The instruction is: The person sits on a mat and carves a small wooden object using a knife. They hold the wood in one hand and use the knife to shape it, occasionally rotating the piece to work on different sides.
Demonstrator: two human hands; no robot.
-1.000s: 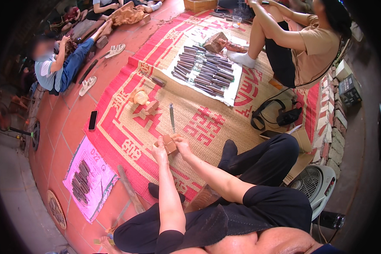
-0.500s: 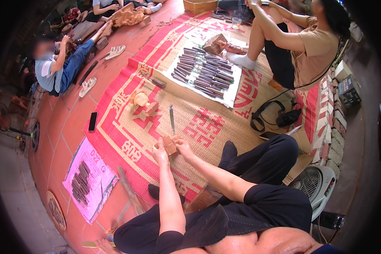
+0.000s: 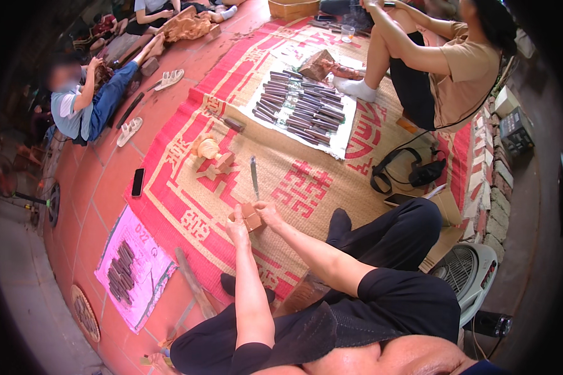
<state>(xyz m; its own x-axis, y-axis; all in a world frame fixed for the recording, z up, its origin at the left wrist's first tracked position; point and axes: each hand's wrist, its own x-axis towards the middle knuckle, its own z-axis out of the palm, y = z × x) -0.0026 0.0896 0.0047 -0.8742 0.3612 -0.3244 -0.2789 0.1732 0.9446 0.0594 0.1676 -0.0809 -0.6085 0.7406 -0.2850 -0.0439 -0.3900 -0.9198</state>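
Observation:
In front of me, above the woven mat, my left hand (image 3: pixel 237 230) is closed round a small brown wooden block (image 3: pixel 251 220). My right hand (image 3: pixel 269 214) pinches the block's right side, its fingers partly hidden. Just beyond the block lies a slim metal tool with a blade-like end (image 3: pixel 254 175). Farther left on the mat is a pale carved wooden piece (image 3: pixel 207 147), with a squared brown end (image 3: pixel 224 160) beside it. A short dark-handled tool (image 3: pixel 234 124) lies beyond that.
Several dark-handled tools lie on a white cloth (image 3: pixel 339 149); more lie on a pink sheet (image 3: pixel 145 304). A phone (image 3: pixel 137 182), a wooden mallet-like stick (image 3: pixel 194 284), a black strapped bag (image 3: pixel 427 172) and a fan (image 3: pixel 466 272) surround me. Other people sit far left and right.
Both hands stay on the block, almost unmoved. The picture has shifted very slightly. At the left, the seated person's hands and head have moved a little.

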